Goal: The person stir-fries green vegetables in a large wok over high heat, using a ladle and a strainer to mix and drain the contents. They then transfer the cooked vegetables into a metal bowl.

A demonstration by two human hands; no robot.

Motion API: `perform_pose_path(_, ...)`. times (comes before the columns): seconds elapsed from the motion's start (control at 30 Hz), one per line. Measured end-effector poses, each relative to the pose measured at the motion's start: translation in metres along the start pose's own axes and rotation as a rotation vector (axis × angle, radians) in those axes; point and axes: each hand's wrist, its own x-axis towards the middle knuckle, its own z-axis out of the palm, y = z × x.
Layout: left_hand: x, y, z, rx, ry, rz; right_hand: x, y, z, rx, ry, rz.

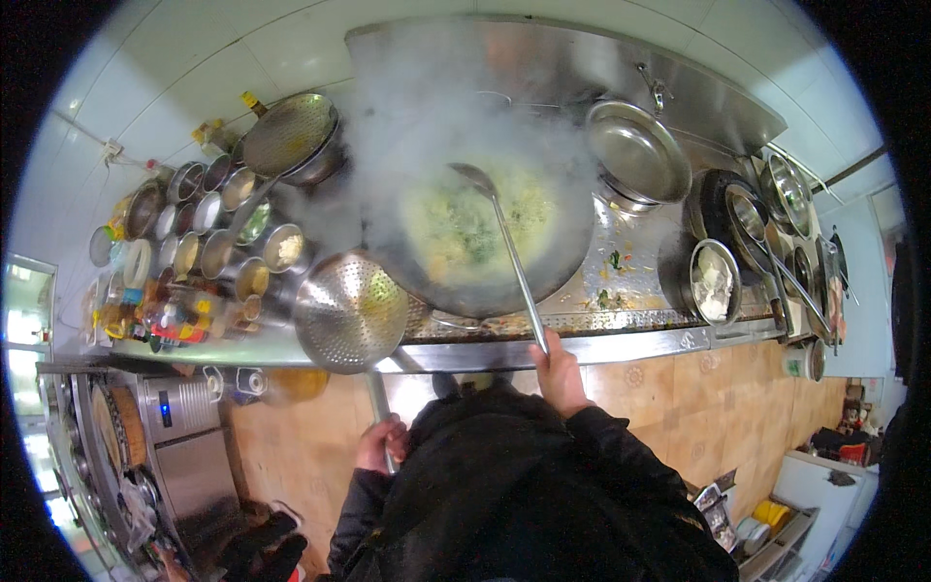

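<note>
On your far left, sauce bottles [179,318] crowd beside a cluster of small bowls [208,210]. Next comes the round strainer [349,306], full of holes, its long handle running from the dish back toward you and slightly right; your left hand [381,443] has its fingers wrapped around that handle, down by your body. The strainer overlaps the near left side of the wok [572,254], though you cannot tell from here whether the two touch. The wok sits in the middle, ahead of both hands, with green and yellowish food [441,228] blurred under steam. Across it slants the ladle [514,250]: its long axis leads from your right hand [560,373] forward and to the left, with the scoop toward the wok's far side; steam hides whether it touches the food. Your right fingers are closed around the near end of the ladle's handle, and this hand is the nearer one to the wok. Farther right are a metal basin [635,150] and a bowl of white stuff [714,283].
</note>
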Motion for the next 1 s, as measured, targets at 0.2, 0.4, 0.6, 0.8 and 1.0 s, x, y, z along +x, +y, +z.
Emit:
perform_pose_path(0.2,-0.002,0.001,0.003,-0.028,0.040,-0.027,0.001,-0.007,-0.004,0.058,-0.009,0.070)
perform_pose_path(0.4,-0.002,0.002,0.006,-0.011,0.044,-0.009,-0.001,-0.014,-0.007,0.102,0.001,0.122)
perform_pose_path(0.6,0.000,0.002,0.003,-0.013,0.025,-0.010,0.012,0.001,-0.013,0.064,0.108,-0.025)
perform_pose_path(0.8,-0.001,0.002,0.001,-0.033,0.063,-0.016,0.067,-0.027,-0.057,-0.017,0.053,-0.009)
perform_pose_path(1.0,0.004,0.001,-0.007,-0.062,-0.011,-0.044,0.115,0.003,-0.037,-0.186,0.217,-0.247)
